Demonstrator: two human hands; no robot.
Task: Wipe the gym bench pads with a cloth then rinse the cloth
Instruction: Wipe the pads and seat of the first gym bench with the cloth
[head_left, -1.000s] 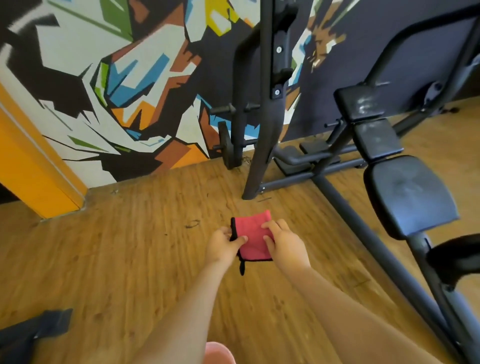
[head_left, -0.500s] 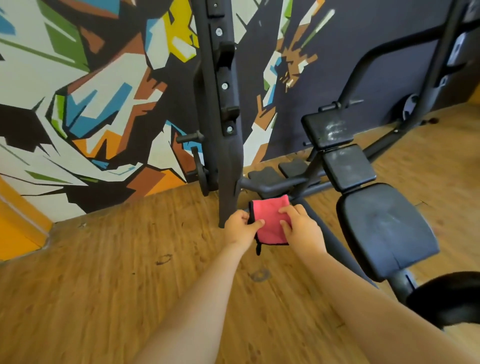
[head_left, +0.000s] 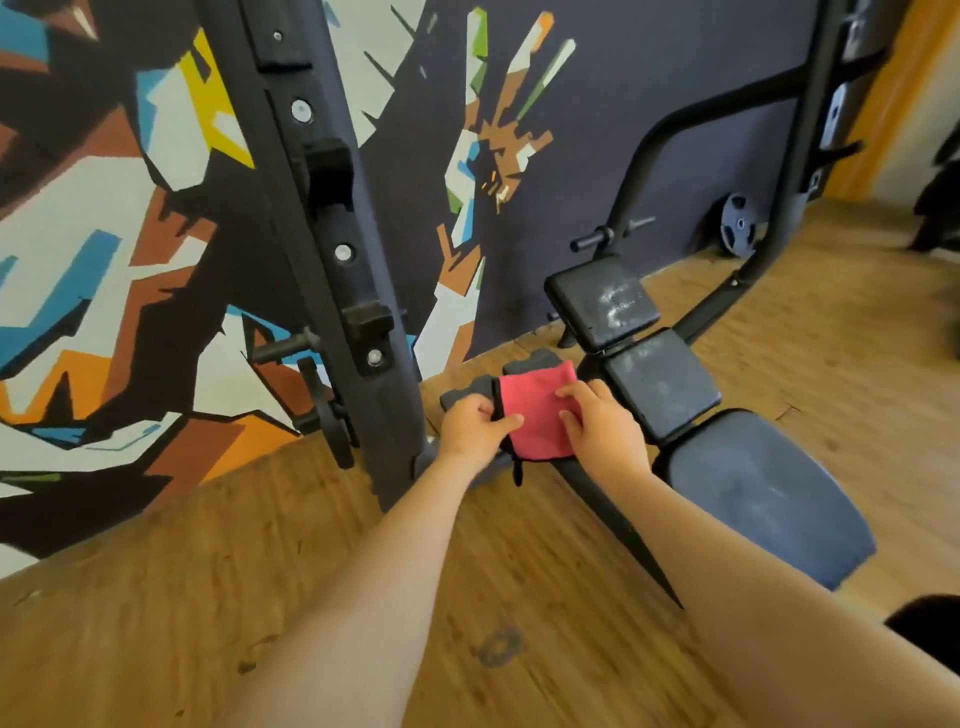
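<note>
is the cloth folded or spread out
Folded, it seems: the cloth is a small neat rectangle, pinched at its sides by the left hand and the right hand, not hanging loose.

Wooden floor (head_left: 208, 597) carries black rack upright (head_left: 332, 260), bench frame (head_left: 618, 514), weight plate (head_left: 736, 231).

Graffiti-painted wall (head_left: 130, 208) above wooden floor (head_left: 156, 623)

Soft pink cloth (head_left: 537, 410), scuffed matt black vinyl bench pads (head_left: 660, 384), matt black metal frame (head_left: 332, 249), grained wood floor (head_left: 156, 623).
</note>
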